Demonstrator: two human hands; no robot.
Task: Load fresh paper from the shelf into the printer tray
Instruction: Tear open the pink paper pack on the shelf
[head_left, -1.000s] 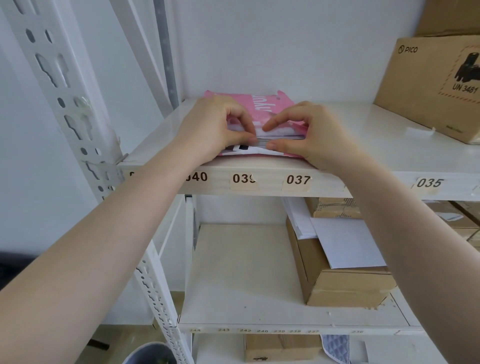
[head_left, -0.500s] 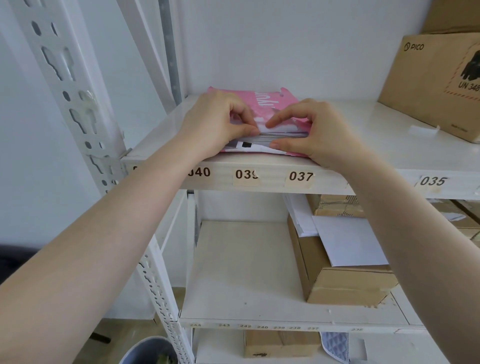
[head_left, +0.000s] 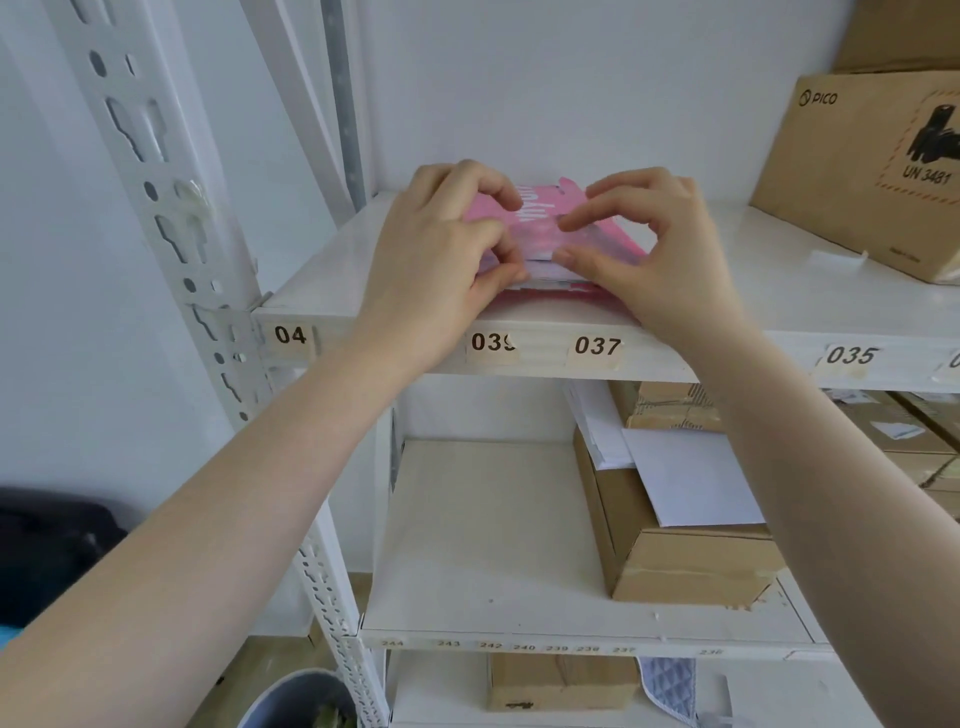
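Note:
A pink-wrapped ream of paper (head_left: 540, 228) lies on the upper white shelf (head_left: 779, 306), above labels 039 and 037. Its near end is torn open and white sheets (head_left: 540, 270) show in the gap. My left hand (head_left: 436, 254) pinches the wrapper and sheet edges on the left side of the opening. My right hand (head_left: 649, 249) pinches them on the right, index finger on the lifted pink flap, thumb at the sheet edges. The printer and its tray are out of view.
A Pico cardboard box (head_left: 872, 171) stands at the back right of the same shelf. On the shelf below, a brown box (head_left: 675, 551) carries loose white sheets (head_left: 691, 478). A perforated white upright (head_left: 171, 218) rises at left, with a grey bin (head_left: 301, 701) beneath.
Both hands have lifted the pink wrapper flap higher and spread the torn opening. The view has shifted slightly, with the shelf sitting a little lower in the frame.

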